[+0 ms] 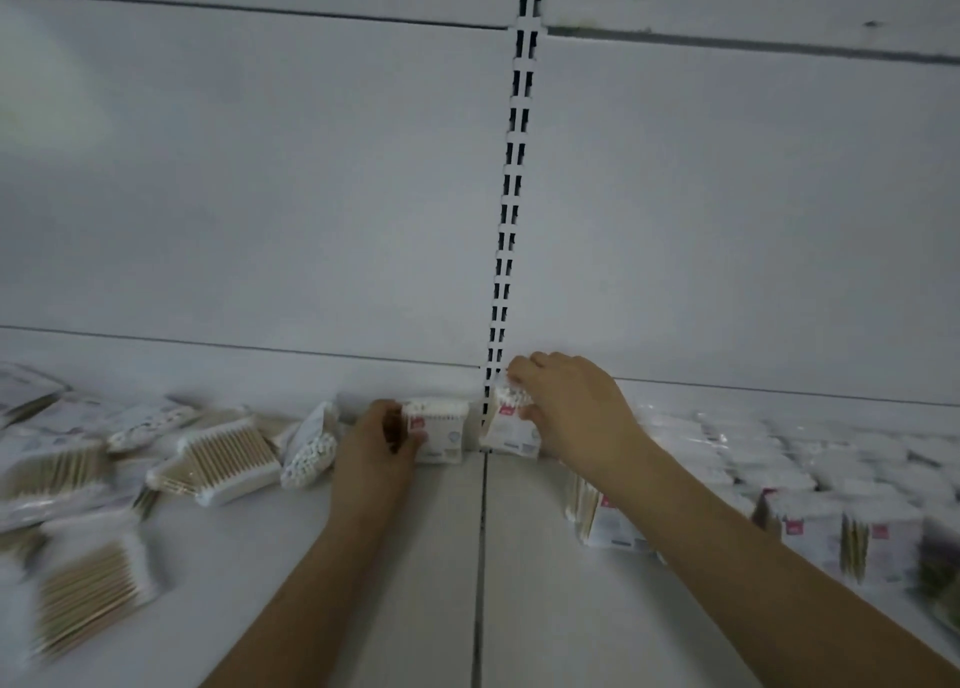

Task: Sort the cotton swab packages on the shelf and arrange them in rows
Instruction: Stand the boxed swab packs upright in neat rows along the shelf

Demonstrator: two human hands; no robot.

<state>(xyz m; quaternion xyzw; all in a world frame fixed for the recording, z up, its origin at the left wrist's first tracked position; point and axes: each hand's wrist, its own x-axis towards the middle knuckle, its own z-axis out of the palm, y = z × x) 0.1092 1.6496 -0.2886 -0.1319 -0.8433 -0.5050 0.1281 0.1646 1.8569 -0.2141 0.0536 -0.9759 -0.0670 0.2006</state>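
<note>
Two small cotton swab packages stand upright against the shelf's back wall. My left hand (376,440) grips the left package (441,430) by its left side. My right hand (566,406) reaches over the top of the right package (511,427), fingers curled round it, and the package tilts slightly. A narrow gap separates the two packages, right at the seam of the white shelf (415,557). To the right, neat rows of upright packages (810,500) fill the shelf. On the left lie several loose packages (223,458), flat and at odd angles.
A slotted upright rail (511,188) runs up the white back wall. A bag of round-tipped swabs (311,453) leans next to my left wrist. The picture is blurred at the left and right edges.
</note>
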